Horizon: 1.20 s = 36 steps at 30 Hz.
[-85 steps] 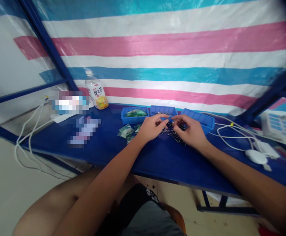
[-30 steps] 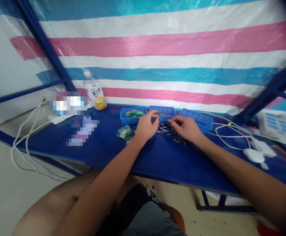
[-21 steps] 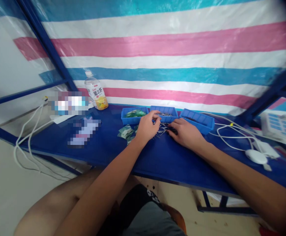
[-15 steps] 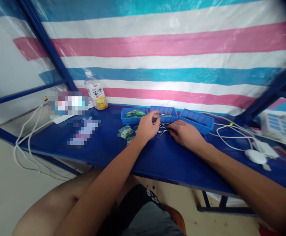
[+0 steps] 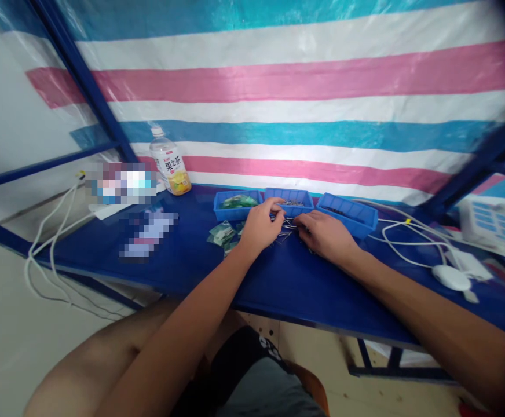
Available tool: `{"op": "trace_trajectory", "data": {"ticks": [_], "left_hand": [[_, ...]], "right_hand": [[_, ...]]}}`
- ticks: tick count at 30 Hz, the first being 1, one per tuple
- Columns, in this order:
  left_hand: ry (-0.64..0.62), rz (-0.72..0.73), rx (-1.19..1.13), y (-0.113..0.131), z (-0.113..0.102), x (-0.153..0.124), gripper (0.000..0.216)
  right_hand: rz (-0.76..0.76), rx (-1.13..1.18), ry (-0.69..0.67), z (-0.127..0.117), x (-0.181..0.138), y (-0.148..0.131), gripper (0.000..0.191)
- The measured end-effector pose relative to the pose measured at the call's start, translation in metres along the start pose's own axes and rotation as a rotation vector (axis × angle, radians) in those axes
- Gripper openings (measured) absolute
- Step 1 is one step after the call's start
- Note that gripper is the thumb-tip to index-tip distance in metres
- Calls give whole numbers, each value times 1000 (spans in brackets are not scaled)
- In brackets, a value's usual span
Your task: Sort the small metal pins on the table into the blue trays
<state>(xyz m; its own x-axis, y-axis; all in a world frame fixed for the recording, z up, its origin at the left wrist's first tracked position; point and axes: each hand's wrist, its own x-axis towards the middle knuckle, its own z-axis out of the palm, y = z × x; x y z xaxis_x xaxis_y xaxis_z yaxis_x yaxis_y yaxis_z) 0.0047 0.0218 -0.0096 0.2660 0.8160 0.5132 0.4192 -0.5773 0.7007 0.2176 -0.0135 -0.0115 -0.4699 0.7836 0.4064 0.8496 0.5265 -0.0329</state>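
Thin silvery metal pins [image 5: 284, 234] lie in a loose pile on the blue table, between my two hands. My left hand [image 5: 262, 225] is at the left side of the pile, thumb and fingers bent together; the small thing in them, if any, is not clear. My right hand [image 5: 327, 234] rests at the pile's right side with fingers curled down, and its fingertips are mostly hidden. Just behind the hands stands a blue bin [image 5: 305, 198] holding more metal pins. Small green-edged plastic packets [image 5: 223, 233] lie left of my left hand.
A left bin [image 5: 218, 211] holds green packets; a right bin [image 5: 357, 215] holds dark small pieces. A drink bottle [image 5: 172, 165] stands at the back left. White cables [image 5: 413, 231] and a white adapter [image 5: 452, 277] lie to the right. The table edge [image 5: 296, 318] is near my lap.
My right hand has shifted slightly left at the pile, and its fingers are curled a little differently. My left hand stays almost in place. A few pins between them lie differently.
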Motion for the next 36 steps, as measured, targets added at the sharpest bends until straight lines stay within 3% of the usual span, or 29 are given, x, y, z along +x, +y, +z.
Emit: {"op": "trace_trajectory", "data": {"ticks": [4, 8, 20, 32, 36], "left_hand": [[1, 1, -7, -1, 0, 0, 33], [-29, 11, -14, 4, -1, 0, 30], [-242, 11, -135, 10, 0, -6, 35], [-298, -84, -464, -3, 9, -3, 35], [-221, -78, -483, -3, 8, -1, 32]], "right_hand": [[93, 268, 144, 1, 0, 4, 33], [151, 437, 203, -1, -1, 6, 42], [269, 519, 329, -3, -3, 2, 14], [238, 542, 352, -4, -5, 0, 11], [206, 582, 335, -5, -6, -3, 17]]}}
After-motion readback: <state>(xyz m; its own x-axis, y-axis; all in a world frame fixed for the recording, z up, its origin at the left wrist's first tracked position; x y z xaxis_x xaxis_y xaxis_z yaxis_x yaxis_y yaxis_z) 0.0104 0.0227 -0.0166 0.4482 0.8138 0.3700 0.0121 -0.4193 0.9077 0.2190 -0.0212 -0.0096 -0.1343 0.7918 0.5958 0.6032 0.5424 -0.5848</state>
